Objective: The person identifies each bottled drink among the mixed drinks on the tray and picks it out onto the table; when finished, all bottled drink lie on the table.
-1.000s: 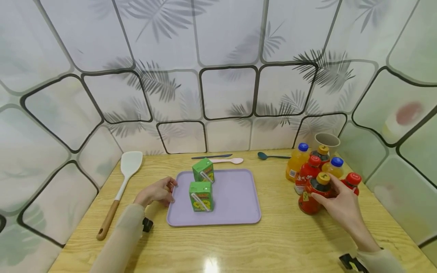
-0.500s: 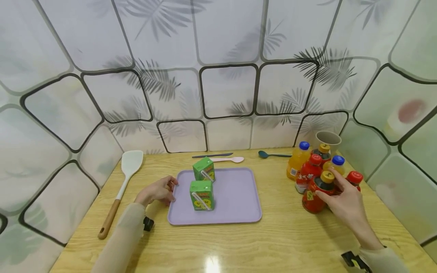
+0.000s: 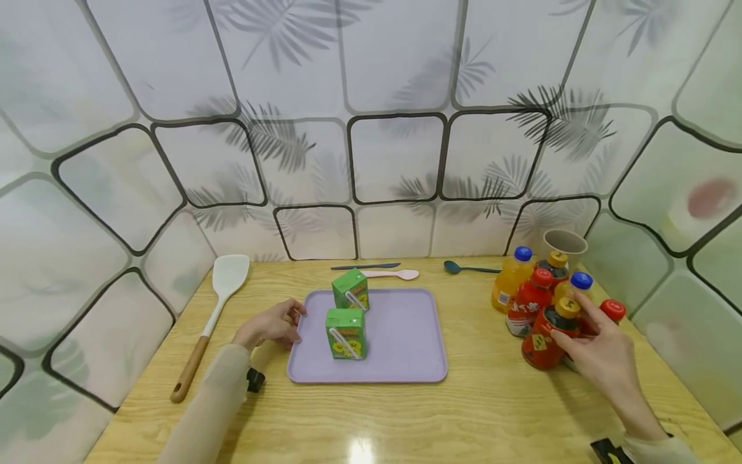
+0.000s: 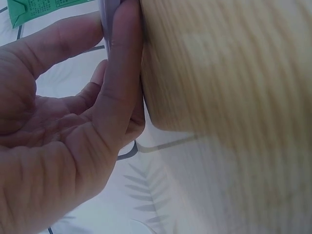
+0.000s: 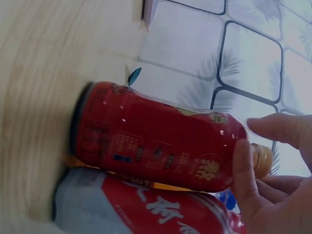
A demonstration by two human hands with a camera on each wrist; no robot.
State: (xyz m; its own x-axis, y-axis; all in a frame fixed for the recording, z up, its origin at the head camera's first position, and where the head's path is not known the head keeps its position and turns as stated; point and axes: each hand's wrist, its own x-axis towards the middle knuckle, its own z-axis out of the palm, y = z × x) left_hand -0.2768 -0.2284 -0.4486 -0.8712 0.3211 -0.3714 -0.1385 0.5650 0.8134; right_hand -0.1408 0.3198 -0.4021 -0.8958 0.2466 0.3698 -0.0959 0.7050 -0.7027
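My left hand (image 3: 269, 325) pinches the left rim of a lilac tray (image 3: 406, 335); the left wrist view shows thumb and fingers on opposite sides of that rim. Two green juice boxes (image 3: 346, 341) with white straws stand on the tray's left half, one behind the other. On the right, my right hand (image 3: 605, 353) grips a drink bottle (image 3: 543, 341) with a yellow cap and red label around its upper part. This bottle leans slightly to the right. Close beside it, a red-and-white bottle (image 5: 161, 207) shows in the right wrist view.
Behind the gripped bottle stand orange-juice bottles (image 3: 509, 283) with blue caps, other red bottles and a beige cup (image 3: 565, 243). Along the back lie a dark knife (image 3: 365, 265), a pink spoon (image 3: 400, 274) and a teal spoon (image 3: 464, 267). A white spatula (image 3: 216, 316) lies left.
The yellow-capped bottle in my right hand has shifted a little to the right, against its neighbours. My left hand stays on the tray's rim. The head view has turned slightly.
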